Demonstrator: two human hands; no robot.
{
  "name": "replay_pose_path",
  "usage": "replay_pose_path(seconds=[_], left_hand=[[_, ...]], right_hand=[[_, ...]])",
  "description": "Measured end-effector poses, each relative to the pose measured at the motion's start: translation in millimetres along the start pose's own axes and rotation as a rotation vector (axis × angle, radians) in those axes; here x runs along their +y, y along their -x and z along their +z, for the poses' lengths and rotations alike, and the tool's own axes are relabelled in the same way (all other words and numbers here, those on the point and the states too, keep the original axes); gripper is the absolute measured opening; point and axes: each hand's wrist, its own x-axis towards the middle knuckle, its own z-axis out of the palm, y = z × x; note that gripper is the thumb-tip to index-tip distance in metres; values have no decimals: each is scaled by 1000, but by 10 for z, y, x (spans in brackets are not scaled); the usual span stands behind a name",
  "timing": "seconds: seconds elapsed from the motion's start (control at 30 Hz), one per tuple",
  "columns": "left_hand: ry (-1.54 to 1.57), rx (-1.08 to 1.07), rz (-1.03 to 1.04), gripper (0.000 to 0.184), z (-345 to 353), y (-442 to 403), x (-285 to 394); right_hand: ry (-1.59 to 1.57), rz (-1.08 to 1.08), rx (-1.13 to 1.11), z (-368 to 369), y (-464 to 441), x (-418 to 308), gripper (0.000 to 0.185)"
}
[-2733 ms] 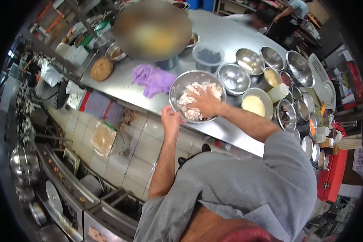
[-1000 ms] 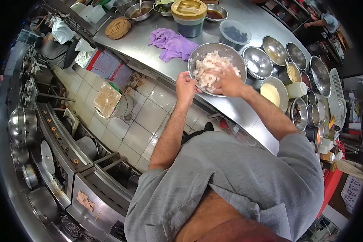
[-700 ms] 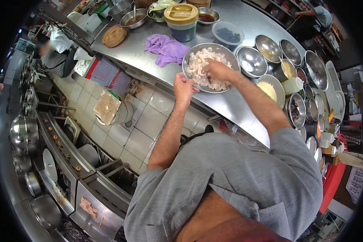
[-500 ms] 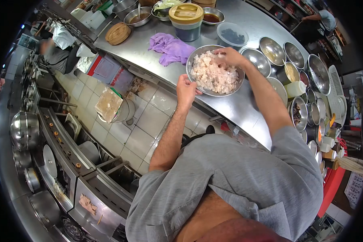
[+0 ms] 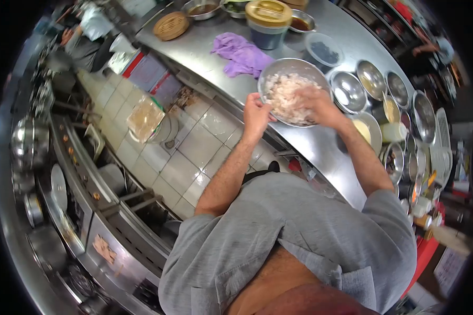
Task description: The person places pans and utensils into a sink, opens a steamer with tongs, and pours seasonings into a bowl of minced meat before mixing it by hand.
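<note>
A steel mixing bowl point(image 5: 295, 64) sits at the near edge of the metal counter, holding chopped, pale pinkish-white raw food point(image 5: 286, 94) whose exact kind I cannot make out. My left hand point(image 5: 257, 116) is closed on the bowl's near-left rim, thumb and fingers gripping it. Inside the bowl, on its right side, my right hand point(image 5: 320, 107) is down in the chopped pieces; its fingers are smeared by motion and partly buried. Just left of the bowl lies a crumpled purple cloth point(image 5: 242, 54).
Behind the bowl stand a tub with a yellow lid point(image 5: 268, 11) and a clear lidded container point(image 5: 324, 49). Several steel bowls point(image 5: 349, 92) and a squeeze bottle point(image 5: 394, 132) crowd the right side. A bamboo lid point(image 5: 171, 26) lies far left. Stoves point(image 5: 97, 210) line the left; people work in the background.
My right hand has moved from the bowl's far side toward its near right, and the food has shifted toward the near side. My left hand keeps its hold on the rim.
</note>
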Motion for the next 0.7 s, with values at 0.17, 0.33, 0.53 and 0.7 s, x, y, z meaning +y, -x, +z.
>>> replay_pose_path(seconds=[0.17,0.33,0.53,0.7], left_hand=[[-103,-58,7,28,14,180,37],[-82,69,112,40,72,218,11],[-76,67,47,35,53,276,-45],[-138,132,97,30,66,270,-170]], right_hand=[[-886,556,198,122,-149,98,77],[-1141,726,100,404,-469,641,77],[-284,59,29,237,-541,150,60],[216,-244,-247,452,-304,371,68]])
